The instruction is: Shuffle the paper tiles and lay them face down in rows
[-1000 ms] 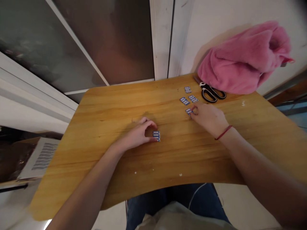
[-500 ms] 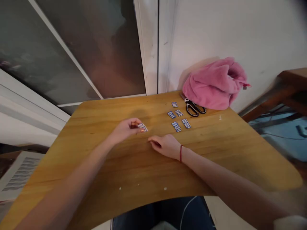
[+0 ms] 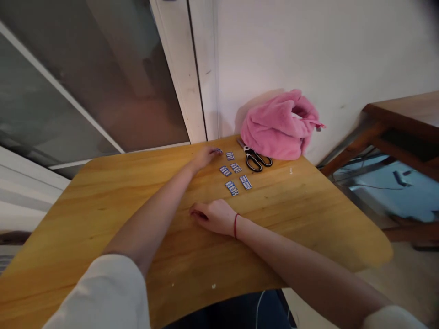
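Observation:
My left hand (image 3: 205, 157) reaches to the far side of the wooden table, its fingers closed on a small blue-and-white paper cutout (image 3: 217, 150). Just right of it lies a similar cutout (image 3: 229, 156), and several more are spread nearer me, among them one piece (image 3: 245, 182) on the right and another piece (image 3: 232, 188) at the front. My right hand (image 3: 216, 217) rests on the tabletop in front of these pieces, fingers curled in, with nothing visible in them. A red cord circles that wrist.
Black-handled scissors (image 3: 255, 160) lie right of the cutouts, blades partly under a pink plush bundle (image 3: 279, 125) against the wall. Tiny white scraps (image 3: 213, 286) dot the near edge of the table (image 3: 113, 196). A brown wooden table (image 3: 404, 114) stands at the right.
My left hand has carried its cutout away from me and to the right, up beside the other pieces. My right hand stays resting on the table. The view has swung right.

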A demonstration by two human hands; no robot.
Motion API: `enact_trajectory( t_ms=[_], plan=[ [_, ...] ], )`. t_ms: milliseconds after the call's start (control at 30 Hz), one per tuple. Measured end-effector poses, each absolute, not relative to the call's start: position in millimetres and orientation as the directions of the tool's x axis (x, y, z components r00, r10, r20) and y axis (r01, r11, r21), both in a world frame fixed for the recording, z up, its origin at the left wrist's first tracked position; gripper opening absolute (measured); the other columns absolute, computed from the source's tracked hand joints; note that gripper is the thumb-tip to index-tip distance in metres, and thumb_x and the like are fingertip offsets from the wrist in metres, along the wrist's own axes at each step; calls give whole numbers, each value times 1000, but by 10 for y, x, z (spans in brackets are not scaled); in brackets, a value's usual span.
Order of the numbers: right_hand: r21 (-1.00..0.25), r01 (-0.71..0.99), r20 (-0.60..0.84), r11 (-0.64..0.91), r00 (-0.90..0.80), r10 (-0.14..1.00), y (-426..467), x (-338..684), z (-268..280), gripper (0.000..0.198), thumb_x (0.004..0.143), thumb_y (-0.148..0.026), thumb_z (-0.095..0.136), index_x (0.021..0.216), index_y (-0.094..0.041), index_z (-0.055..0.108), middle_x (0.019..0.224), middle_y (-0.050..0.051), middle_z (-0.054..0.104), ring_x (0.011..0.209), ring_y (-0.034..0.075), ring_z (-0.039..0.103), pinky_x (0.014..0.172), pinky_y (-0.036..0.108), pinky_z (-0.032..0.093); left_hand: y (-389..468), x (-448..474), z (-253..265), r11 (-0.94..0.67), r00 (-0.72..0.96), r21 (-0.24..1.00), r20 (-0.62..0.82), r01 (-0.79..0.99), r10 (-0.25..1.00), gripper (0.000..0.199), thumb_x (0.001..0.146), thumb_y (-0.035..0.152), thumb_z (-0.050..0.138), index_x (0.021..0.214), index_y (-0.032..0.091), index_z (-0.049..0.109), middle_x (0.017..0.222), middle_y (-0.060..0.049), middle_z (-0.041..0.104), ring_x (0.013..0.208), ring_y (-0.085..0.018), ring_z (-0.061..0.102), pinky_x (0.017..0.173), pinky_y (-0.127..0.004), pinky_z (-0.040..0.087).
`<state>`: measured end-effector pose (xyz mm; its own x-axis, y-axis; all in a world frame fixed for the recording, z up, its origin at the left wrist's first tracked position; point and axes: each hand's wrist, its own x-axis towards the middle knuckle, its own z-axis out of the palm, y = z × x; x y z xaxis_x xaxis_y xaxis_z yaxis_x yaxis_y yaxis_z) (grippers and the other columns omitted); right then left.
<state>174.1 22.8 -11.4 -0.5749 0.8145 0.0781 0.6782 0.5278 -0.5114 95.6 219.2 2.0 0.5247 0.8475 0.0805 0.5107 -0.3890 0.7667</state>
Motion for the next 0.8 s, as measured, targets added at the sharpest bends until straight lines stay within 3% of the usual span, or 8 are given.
enact_trajectory(
  t_ms=[133,233,333,467,600,733,800],
  plan=[
    [-514,681,84,522,-566,820,229,1731,-113,25,93,-31,45,108,-24,64,95,-1,72,84,16,68,59,25,32,2324,630,24,-538,576,549,121,639,808,27,87,22,49,99,15,73,112,-10,71,105,-21,63,95,-32,43],
    [-529,683,90,504,-545,833,229,1718,-110,23,91,-27,46,104,-24,65,95,-1,72,83,15,67,58,25,30,2403,456,152,-516,534,412,82,751,842,30,88,25,49,102,14,73,104,-10,73,98,-23,65,88,-32,46],
    [-533,680,96,504,-543,834,231,1710,-109,23,90,-25,46,101,-24,65,96,-1,72,83,15,67,58,26,29,2378,550,274,-513,527,421,94,748,845,30,88,30,49,100,16,73,100,-7,74,94,-22,65,83,-30,47],
    [-541,668,109,511,-546,830,230,1711,-110,24,89,-25,46,102,-24,65,97,-1,72,86,15,67,58,26,30,2215,898,294,-630,699,490,55,603,713,30,89,32,49,100,17,72,101,-6,74,93,-20,66,84,-28,47],
    [-544,668,96,507,-551,829,233,1721,-94,24,90,-26,46,105,-24,66,98,0,72,88,16,67,59,26,31,2157,942,234,-677,740,419,19,605,673,33,89,33,48,103,14,71,106,-9,73,94,-21,66,86,-30,47],
    [-588,645,98,489,-544,834,245,1730,-76,24,90,-24,47,104,-23,66,98,0,72,88,16,67,59,26,32,2242,556,183,-690,751,383,-12,614,661,36,90,32,42,109,16,69,123,-9,66,113,-21,60,100,-32,42],
    [-599,637,101,485,-541,835,250,1731,-75,23,89,-24,47,103,-22,66,98,1,72,87,16,67,59,26,32,2286,295,171,-708,748,303,-21,638,664,35,90,32,41,109,20,69,129,-7,63,121,-21,56,104,-33,39]
  ],
)
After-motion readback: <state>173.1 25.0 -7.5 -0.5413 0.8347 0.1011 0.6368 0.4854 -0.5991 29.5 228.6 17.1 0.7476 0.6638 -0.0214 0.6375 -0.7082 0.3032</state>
